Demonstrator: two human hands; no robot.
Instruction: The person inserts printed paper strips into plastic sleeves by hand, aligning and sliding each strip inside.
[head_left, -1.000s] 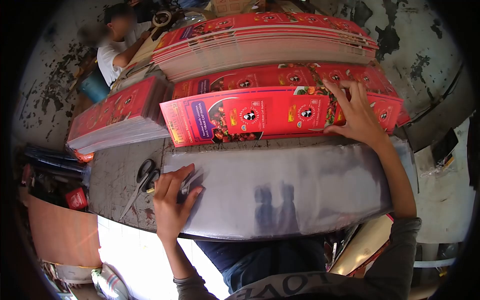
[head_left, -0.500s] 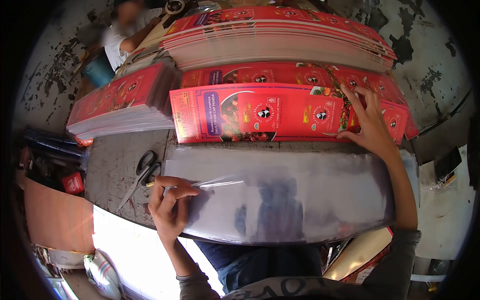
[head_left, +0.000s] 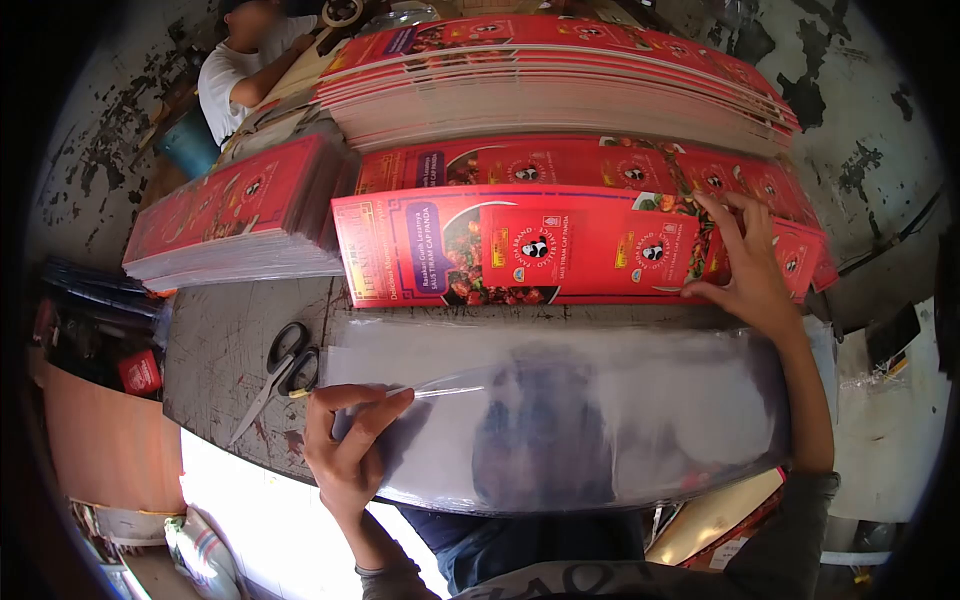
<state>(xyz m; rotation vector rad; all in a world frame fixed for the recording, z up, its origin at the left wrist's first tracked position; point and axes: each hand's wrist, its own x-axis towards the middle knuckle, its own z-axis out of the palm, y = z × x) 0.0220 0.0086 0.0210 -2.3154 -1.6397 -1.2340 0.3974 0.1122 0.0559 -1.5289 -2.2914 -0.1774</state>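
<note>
My left hand (head_left: pixel 345 440) pinches the left end of a clear plastic sleeve (head_left: pixel 640 410), the top one of a pile lying along the table's near edge. A pulled fold runs from those fingertips across the film. With thumb below and fingers above, my right hand (head_left: pixel 750 262) grips the right part of a long red printed card (head_left: pixel 590 250) with panda logos and food pictures. This card lies just beyond the plastic, overlapping more red cards (head_left: pixel 400 170) behind it. Scissors (head_left: pixel 275 375) with black handles rest left of the plastic, close to my left hand.
A tall stack of red cards (head_left: pixel 560 95) stands at the back. Another stack (head_left: pixel 235 225) of wrapped-looking red cards sits at the left. A co-worker in a white shirt (head_left: pixel 218 85) is at the far left, near a blue bucket (head_left: pixel 190 145). Dark bundles lie beyond the table's left edge.
The view has shifted slightly, so the table's things appear lower. Both hands keep their grips, and the card lies nearly as before. The co-worker's head and upper body have moved.
</note>
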